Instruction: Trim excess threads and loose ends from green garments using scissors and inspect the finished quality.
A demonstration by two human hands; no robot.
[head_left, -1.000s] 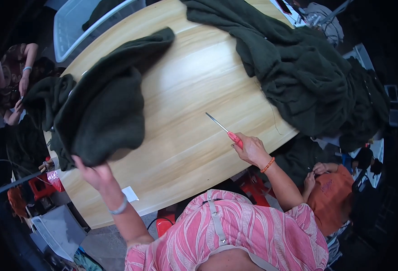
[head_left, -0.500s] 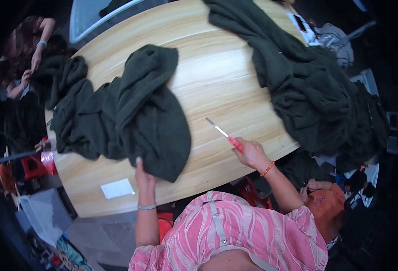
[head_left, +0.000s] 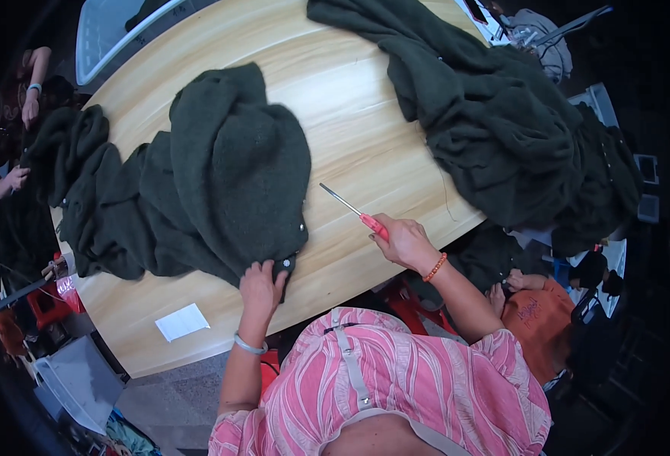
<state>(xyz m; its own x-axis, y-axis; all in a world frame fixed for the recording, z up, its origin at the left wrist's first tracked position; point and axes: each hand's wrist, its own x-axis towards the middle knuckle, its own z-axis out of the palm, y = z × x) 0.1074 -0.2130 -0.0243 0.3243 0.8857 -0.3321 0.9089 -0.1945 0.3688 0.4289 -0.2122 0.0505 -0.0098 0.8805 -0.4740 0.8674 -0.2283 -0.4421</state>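
My left hand [head_left: 260,290] lies on the near edge of a dark green knitted garment [head_left: 236,167], fingers flat on the cloth and thumb apart. Shiny round buttons [head_left: 287,263] run along that edge beside my thumb. Held in my right hand [head_left: 409,243] is a red-handled tool [head_left: 371,225] with a long, thin metal shaft. It points far left above the tabletop, its tip short of the garment and not touching it. I cannot make out the tool's exact kind.
A second dark green knit pile [head_left: 495,144] covers the table's right side. On the wooden table [head_left: 350,129] a white paper slip [head_left: 183,323] lies near left. Other people's hands [head_left: 17,179] hold cloth at far left; an orange-clad person [head_left: 536,319] sits at right. A translucent bin [head_left: 92,45] stands behind.
The garment's near edge has been turned, and its buttons now show. My left hand has gone from the edge's underside to lying over it. My right hand and tool have shifted slightly left.
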